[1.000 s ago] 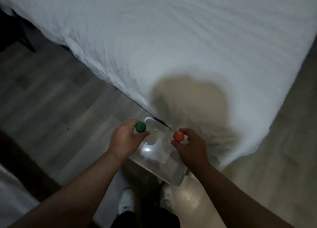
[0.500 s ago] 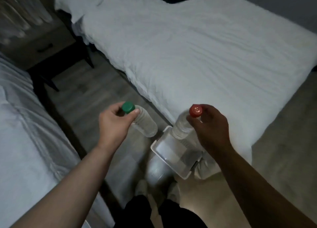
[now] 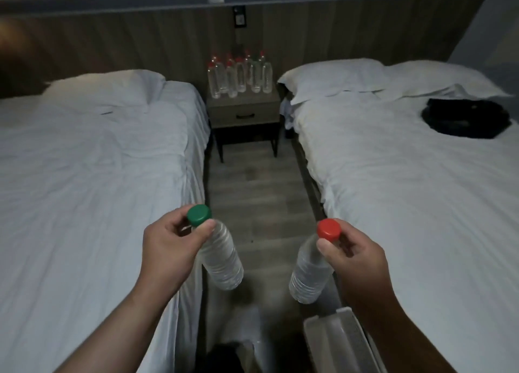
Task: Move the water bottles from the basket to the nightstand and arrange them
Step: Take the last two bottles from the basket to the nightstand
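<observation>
My left hand (image 3: 165, 249) grips a clear water bottle with a green cap (image 3: 222, 260) by its neck, the bottle hanging down over the floor. My right hand (image 3: 356, 260) holds a clear bottle with a red cap (image 3: 309, 274) the same way. The white plastic basket (image 3: 334, 341) sits on the floor at the bottom, below my right forearm. Far ahead stands the wooden nightstand (image 3: 244, 111) between two beds, with several clear bottles (image 3: 240, 76) standing in a cluster on its top.
A white bed (image 3: 84, 176) runs along the left and another white bed (image 3: 407, 190) along the right, with a narrow wood-floor aisle (image 3: 252, 192) between them leading to the nightstand. A black object (image 3: 466, 122) lies on the right bed. Pillows lie at both heads.
My view has swung up from the basket to the aisle and nightstand. Both hands lifted their bottles out of the basket and now hold them higher and wider apart.
</observation>
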`<action>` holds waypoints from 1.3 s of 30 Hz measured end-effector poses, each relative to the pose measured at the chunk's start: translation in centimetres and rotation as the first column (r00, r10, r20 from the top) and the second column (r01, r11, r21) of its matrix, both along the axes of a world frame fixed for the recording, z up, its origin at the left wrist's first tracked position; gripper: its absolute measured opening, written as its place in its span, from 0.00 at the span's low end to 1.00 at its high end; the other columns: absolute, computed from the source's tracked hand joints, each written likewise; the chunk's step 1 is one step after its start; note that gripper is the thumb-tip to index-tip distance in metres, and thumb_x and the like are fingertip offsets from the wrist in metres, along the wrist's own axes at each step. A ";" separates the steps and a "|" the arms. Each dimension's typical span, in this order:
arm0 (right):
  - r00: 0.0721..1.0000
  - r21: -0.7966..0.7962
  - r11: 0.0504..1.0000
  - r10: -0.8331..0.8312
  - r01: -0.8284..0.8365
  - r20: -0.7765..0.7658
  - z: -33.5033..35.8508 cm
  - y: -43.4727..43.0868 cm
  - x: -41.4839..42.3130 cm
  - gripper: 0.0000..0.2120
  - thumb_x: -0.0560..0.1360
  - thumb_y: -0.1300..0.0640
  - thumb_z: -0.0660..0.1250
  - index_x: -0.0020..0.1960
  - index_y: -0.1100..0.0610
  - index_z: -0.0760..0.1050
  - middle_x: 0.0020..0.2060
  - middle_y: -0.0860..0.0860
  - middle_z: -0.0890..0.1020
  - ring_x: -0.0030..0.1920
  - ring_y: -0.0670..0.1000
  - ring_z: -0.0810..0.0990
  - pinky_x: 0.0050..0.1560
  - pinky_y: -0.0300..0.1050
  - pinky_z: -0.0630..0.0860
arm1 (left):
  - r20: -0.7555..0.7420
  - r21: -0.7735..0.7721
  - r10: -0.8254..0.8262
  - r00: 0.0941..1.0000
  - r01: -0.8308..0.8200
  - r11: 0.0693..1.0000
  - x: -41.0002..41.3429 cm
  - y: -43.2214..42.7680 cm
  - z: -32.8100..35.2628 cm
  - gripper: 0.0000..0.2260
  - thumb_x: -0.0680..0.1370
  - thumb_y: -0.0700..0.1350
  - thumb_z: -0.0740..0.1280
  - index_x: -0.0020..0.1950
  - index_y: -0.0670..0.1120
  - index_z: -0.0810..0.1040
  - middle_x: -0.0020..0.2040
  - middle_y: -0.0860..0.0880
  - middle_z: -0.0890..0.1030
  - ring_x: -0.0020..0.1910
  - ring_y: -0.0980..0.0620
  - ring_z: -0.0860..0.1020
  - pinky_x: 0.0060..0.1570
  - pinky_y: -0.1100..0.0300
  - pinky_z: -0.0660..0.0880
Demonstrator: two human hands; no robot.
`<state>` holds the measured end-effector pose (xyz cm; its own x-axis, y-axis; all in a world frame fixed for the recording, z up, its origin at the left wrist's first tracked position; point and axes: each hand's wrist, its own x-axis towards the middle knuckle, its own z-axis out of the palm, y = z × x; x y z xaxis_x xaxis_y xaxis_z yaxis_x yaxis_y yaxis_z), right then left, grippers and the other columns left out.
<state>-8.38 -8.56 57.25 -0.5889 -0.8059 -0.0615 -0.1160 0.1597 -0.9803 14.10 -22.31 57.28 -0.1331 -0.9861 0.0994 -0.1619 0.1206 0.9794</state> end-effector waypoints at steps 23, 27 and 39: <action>0.985 0.154 0.984 0.113 -0.092 -0.133 0.0 -31.3 -3.2 0.16 0.69 0.65 0.73 0.43 0.43 0.81 0.32 0.40 0.82 0.33 0.36 0.79 0.35 0.28 0.71 | 0.244 0.189 -0.098 0.965 0.052 0.981 -2.5 -30.4 -2.2 0.13 0.65 0.40 0.79 0.46 0.53 0.84 0.40 0.60 0.84 0.44 0.53 0.83 0.44 0.62 0.74; 0.987 0.145 0.988 0.079 -0.059 -0.139 -0.9 -35.2 -8.2 0.15 0.69 0.61 0.74 0.43 0.41 0.81 0.34 0.42 0.83 0.36 0.39 0.80 0.39 0.34 0.75 | 0.240 0.171 -0.094 0.966 0.053 0.984 -7.8 -34.7 -2.2 0.12 0.67 0.39 0.78 0.46 0.52 0.83 0.38 0.58 0.84 0.39 0.58 0.82 0.37 0.71 0.72; 0.958 0.141 0.961 0.256 -0.239 -0.127 -0.4 -51.5 -22.6 0.18 0.68 0.63 0.75 0.48 0.42 0.79 0.43 0.39 0.84 0.48 0.35 0.79 0.45 0.26 0.72 | 0.127 0.084 0.105 0.986 -0.117 0.990 -21.5 -46.8 -0.2 0.17 0.66 0.34 0.76 0.38 0.58 0.84 0.37 0.48 0.84 0.36 0.52 0.80 0.36 0.66 0.76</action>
<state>-31.01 -60.01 56.81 -0.3818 -0.9189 -0.0991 -0.3043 0.2262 -0.9253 -7.40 -69.07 57.06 -0.0278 -0.9996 -0.0017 -0.2878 0.0064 0.9577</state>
